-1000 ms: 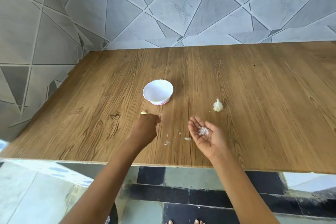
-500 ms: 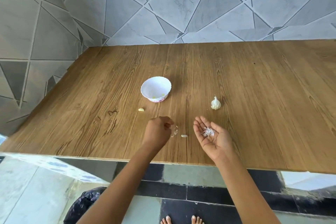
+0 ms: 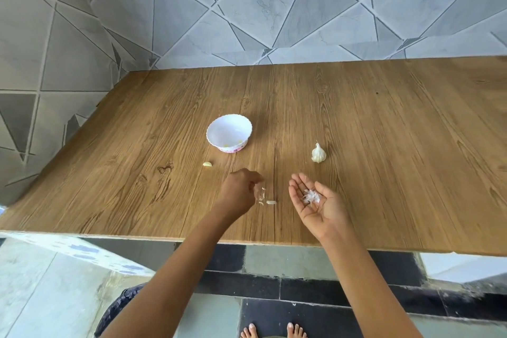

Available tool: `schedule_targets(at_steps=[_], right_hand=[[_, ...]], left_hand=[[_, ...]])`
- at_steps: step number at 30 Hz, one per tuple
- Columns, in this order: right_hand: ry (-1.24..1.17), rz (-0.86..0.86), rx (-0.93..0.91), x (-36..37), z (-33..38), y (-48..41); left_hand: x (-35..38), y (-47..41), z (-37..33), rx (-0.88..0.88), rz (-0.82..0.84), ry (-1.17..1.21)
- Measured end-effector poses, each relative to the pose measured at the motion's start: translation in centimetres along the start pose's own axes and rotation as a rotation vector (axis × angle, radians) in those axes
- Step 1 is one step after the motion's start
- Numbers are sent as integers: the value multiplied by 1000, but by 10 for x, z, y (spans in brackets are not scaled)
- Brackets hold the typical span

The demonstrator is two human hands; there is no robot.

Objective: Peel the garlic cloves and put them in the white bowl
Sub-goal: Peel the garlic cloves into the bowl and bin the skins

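A white bowl (image 3: pixel 219 125) stands mid-table with a few yellowish peeled cloves in its bottom. One peeled clove (image 3: pixel 207 164) lies on the wood just in front of the bowl and to its left. A garlic bulb (image 3: pixel 318 153) sits to the bowl's right. My left hand (image 3: pixel 240 193) hovers low over the table, fingers curled, pinching at thin garlic peel scraps (image 3: pixel 262 195). Beside them lies a small pale clove piece (image 3: pixel 271 202). My right hand (image 3: pixel 318 206) is held palm up, fingers straight, with a small heap of white peel (image 3: pixel 311 196) resting on the palm.
The wooden table (image 3: pixel 384 145) meets a grey tiled wall (image 3: pixel 247 8) at the back and left. Its front edge runs just below my wrists. Below it are a tiled floor, my bare feet (image 3: pixel 271 331) and a dark object (image 3: pixel 118 310).
My left hand left the peeled clove on the table near the bowl and moved right to the peel scraps. My right hand stayed palm up with the peel.
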State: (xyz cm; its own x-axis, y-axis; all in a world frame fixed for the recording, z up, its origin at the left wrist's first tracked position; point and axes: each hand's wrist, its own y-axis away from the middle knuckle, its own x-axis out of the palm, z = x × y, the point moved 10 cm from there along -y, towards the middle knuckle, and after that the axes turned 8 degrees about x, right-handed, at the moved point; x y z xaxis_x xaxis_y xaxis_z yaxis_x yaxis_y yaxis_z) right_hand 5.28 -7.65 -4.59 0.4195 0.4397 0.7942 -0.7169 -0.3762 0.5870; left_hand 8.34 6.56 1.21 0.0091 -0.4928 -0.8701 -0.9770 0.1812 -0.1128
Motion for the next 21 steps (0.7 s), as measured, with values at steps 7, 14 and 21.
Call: schedule_targets(at_steps=[7,14,21], right_hand=[[0,-11,9,-2,-3,4],[-18,-3,11,-5,-6,4],[-2,-8,20,-5,-13,3]], left_hand=[[27,11,-48,523,281,31],[11,13,-28,565,236,39],[9,21,-22,578,149,-36]])
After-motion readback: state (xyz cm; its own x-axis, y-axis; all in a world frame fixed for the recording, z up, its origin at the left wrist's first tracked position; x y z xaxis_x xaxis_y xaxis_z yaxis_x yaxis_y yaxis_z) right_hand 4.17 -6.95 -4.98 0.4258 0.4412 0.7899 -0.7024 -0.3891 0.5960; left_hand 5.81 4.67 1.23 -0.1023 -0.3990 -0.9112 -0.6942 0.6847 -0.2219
